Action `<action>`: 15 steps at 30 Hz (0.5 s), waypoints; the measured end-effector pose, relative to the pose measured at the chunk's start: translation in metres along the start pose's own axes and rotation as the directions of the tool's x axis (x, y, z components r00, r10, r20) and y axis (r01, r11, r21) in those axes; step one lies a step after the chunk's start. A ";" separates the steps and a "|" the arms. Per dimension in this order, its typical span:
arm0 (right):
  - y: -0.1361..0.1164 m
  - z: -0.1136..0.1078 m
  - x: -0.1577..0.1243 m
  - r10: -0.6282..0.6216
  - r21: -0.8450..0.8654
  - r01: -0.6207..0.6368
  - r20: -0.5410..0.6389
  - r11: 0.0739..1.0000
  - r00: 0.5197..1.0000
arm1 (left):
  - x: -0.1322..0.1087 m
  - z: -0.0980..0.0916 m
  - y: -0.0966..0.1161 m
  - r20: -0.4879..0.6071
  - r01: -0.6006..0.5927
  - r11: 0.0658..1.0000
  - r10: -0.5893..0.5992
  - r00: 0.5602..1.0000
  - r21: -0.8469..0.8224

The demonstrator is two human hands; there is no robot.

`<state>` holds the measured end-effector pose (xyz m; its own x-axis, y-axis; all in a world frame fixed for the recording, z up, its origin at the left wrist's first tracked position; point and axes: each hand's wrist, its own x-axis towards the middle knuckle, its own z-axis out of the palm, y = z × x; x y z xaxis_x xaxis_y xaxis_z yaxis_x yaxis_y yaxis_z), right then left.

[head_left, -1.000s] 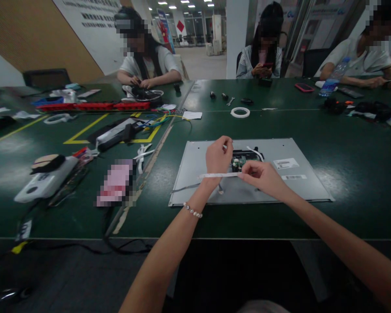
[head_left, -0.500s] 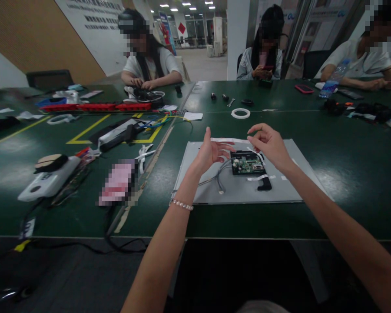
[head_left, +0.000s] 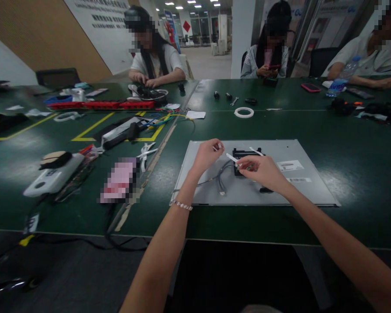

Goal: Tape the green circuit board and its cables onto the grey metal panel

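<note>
My left hand (head_left: 210,154) is closed in a pinch above the left part of a flat grey panel (head_left: 195,191), and a small white bit of tape shows at its fingertips. My right hand (head_left: 260,169) pinches a short strip of white tape (head_left: 232,158), its free end pointing toward my left hand. Below the right hand sits a black bracket with a circuit board (head_left: 244,153), partly covered by the fingers. Another white tape strip (head_left: 256,151) sticks up at its top edge. Grey cables (head_left: 219,179) run from the board across the panel.
Beyond the panel lies a white tape roll (head_left: 244,112), with a small wrench (head_left: 234,101) and black parts. To the left are a pink-screened device (head_left: 120,180), a white device (head_left: 52,176) and red strips (head_left: 104,105). Several people sit across the table.
The tape that stretched between my hands now shows as a short strip in my right hand. My left hand has closed from spread fingers; my right has come lower and nearer, over the board.
</note>
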<state>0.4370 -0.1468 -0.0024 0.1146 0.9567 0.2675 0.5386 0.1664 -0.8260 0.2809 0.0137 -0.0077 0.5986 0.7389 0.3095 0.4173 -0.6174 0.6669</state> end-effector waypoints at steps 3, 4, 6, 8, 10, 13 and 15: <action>-0.004 0.002 -0.003 -0.078 -0.161 0.075 -0.009 0.984 0.997 | -0.002 0.001 0.001 0.023 -0.079 0.991 0.077 0.997 0.110; -0.004 0.002 -0.003 -0.106 -0.210 0.103 -0.003 0.972 0.994 | -0.002 0.000 0.000 0.041 -0.095 0.987 0.091 0.995 0.127; -0.002 0.002 -0.004 -0.160 -0.276 0.158 0.015 0.948 0.987 | -0.003 -0.001 0.000 0.079 -0.123 0.979 0.111 0.991 0.161; 0.001 0.002 -0.005 -0.222 -0.323 0.212 0.008 0.922 0.975 | -0.004 -0.002 -0.002 0.102 -0.138 0.970 0.120 0.988 0.198; 0.003 0.004 -0.007 -0.310 -0.370 0.285 -0.007 0.884 0.951 | -0.004 -0.003 -0.004 0.120 -0.142 0.965 0.118 0.986 0.222; 0.005 0.008 -0.008 -0.434 -0.417 0.409 0.038 0.811 0.900 | -0.004 -0.004 -0.004 0.165 -0.159 0.957 0.120 0.979 0.244; 0.005 0.010 -0.010 -0.470 -0.433 0.460 0.091 0.776 0.878 | -0.004 -0.004 -0.003 0.210 -0.199 0.942 0.144 0.967 0.270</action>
<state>0.4297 -0.1530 -0.0142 -0.2283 0.7836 0.5778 0.8315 0.4657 -0.3030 0.2744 0.0136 -0.0085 0.7826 0.5689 0.2527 0.4588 -0.8015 0.3836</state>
